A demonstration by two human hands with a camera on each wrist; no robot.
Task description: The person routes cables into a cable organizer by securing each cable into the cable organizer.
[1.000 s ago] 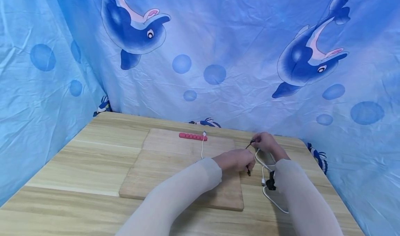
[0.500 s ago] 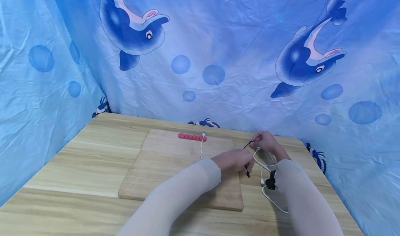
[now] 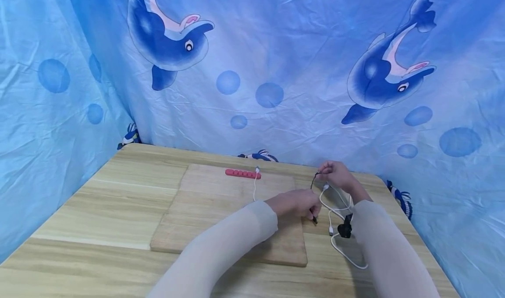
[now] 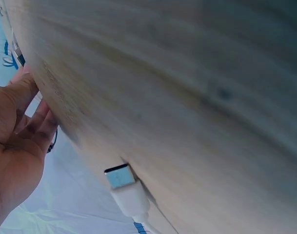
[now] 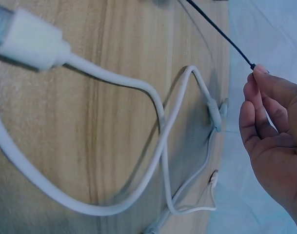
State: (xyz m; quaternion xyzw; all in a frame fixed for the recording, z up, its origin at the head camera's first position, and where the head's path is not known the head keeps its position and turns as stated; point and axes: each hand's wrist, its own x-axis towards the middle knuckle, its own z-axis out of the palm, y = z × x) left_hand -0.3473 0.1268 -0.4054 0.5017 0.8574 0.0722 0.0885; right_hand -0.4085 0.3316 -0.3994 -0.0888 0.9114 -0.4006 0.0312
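Observation:
A thin black cable [image 3: 312,182] runs between my two hands at the right of the table. My right hand [image 3: 335,175] pinches its far end between thumb and fingertips, and in the right wrist view the cable [image 5: 221,33] is stretched straight. My left hand [image 3: 304,203] holds the other part near the right edge of the wooden board [image 3: 209,219]; a dark plug [image 3: 314,220] sticks out below its fingers. White cables [image 3: 347,258] lie beside my right hand, with a white USB plug [image 5: 33,39] near that wrist camera. Another USB plug [image 4: 123,180] shows in the left wrist view.
A red strip with several slots [image 3: 240,173] lies at the board's back edge, a white cable [image 3: 254,188] at its right end. A black object [image 3: 345,228] sits by my right sleeve. Blue curtains [image 3: 252,70] with dolphins stand behind the table.
My right hand has risen slightly, drawing the black cable's end up and away. The left hand has stayed almost in place, its dark plug tilting a little.

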